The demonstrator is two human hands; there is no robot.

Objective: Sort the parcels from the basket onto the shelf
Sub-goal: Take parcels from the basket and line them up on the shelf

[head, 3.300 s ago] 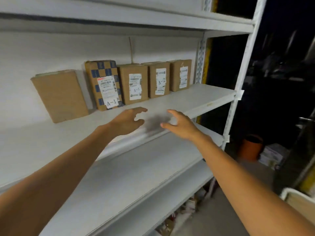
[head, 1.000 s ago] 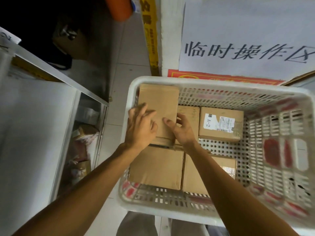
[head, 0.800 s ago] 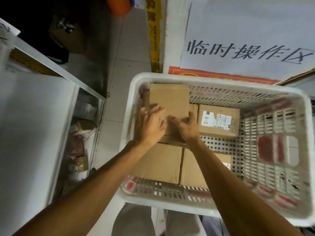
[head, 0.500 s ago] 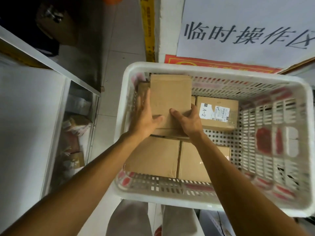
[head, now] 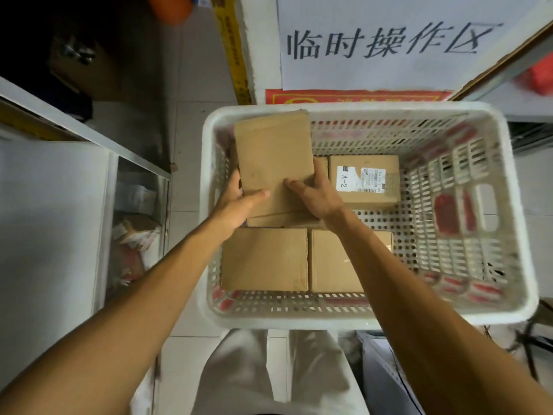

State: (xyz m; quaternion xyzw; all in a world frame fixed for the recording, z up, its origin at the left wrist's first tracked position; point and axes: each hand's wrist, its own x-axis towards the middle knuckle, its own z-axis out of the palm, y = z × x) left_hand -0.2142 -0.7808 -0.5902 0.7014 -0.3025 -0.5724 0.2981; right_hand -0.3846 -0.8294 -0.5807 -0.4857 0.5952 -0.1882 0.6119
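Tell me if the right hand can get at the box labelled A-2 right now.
Not quite yet, probably. The A-2 box lies uncovered right beside the right hand, but that hand and the left hand both grip the plain box.

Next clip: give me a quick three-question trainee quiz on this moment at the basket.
1. True or false: the left hand and right hand both grip the plain parcel.
2. The labelled parcel in the basket reads: A) A-1, B) A-2, C) B-2?
3. How many parcels lie flat along the basket's near wall?
Key: 1 true; 2 B; 3 two.
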